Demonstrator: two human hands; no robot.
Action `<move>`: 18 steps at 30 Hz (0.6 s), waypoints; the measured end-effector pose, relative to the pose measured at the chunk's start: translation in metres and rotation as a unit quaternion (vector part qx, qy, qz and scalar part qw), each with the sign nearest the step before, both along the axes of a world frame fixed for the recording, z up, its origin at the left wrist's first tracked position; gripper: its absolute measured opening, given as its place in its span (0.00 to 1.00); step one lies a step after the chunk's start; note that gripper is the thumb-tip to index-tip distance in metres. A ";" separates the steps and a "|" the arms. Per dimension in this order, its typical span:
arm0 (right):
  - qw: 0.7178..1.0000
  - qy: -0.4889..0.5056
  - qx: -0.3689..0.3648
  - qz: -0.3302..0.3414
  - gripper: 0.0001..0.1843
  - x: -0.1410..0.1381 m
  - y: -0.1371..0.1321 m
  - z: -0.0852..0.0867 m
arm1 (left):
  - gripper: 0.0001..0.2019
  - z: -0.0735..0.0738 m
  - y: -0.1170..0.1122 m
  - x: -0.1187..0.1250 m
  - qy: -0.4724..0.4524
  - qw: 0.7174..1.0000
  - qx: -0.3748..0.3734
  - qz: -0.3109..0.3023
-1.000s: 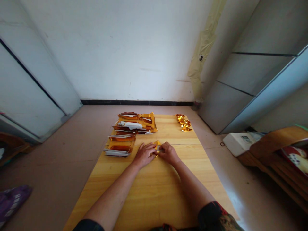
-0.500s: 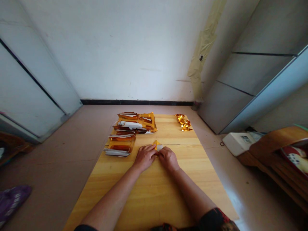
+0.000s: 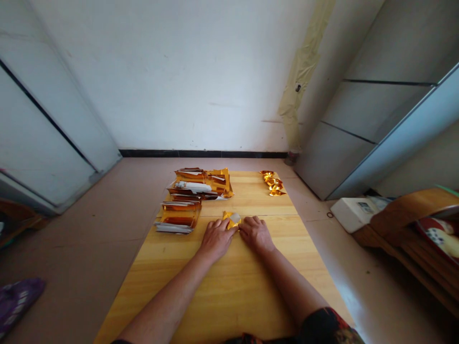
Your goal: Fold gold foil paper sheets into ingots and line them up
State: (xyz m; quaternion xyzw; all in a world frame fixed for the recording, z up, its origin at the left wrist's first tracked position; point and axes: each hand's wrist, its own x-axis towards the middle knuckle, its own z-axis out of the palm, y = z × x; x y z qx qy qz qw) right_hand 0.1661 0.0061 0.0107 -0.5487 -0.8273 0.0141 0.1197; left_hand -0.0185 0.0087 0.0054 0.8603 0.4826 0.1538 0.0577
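A folded piece of gold foil point(image 3: 231, 220) is lying near the middle of a wooden tabletop point(image 3: 229, 291), with its lower edge touched by the left hand point(image 3: 217, 240) and the right hand point(image 3: 256, 234). Both hands are kept palm down and unclenched, and no firm grasp is shown. Stacks of gold-and-white foil sheets point(image 3: 179, 216) are placed on the tabletop's far left, while a small row of folded foil pieces point(image 3: 272, 183) is set at its far right.

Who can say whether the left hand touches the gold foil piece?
Touching: the head view shows the left hand resting its fingertips against the gold foil piece.
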 end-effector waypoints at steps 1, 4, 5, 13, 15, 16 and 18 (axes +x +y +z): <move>1.000 -0.002 0.001 0.004 0.09 0.003 0.002 0.001 | 0.18 0.002 0.002 0.001 0.000 1.000 0.003 -0.002; 1.000 -0.013 -0.007 0.016 0.09 0.007 0.008 0.004 | 0.17 0.006 0.010 0.000 0.003 1.000 0.007 -0.024; 1.000 -0.016 -0.010 0.021 0.08 0.008 0.009 0.005 | 0.16 0.007 0.014 -0.002 0.006 0.999 0.006 -0.035; 0.997 -0.034 -0.007 0.063 0.09 -0.001 0.021 0.012 | 0.09 0.011 0.040 -0.018 0.017 0.993 -0.011 -0.112; 0.996 -0.057 -0.016 0.071 0.10 -0.005 0.023 0.014 | 0.09 0.012 0.042 -0.016 0.023 0.993 -0.009 -0.117; 0.995 -0.068 -0.019 0.074 0.10 -0.006 0.024 0.014 | 0.08 0.013 0.042 -0.015 0.023 0.993 -0.007 -0.118; 0.994 -0.084 -0.016 0.073 0.10 -0.008 0.025 0.015 | 0.08 0.011 0.043 -0.014 0.020 0.993 -0.002 -0.117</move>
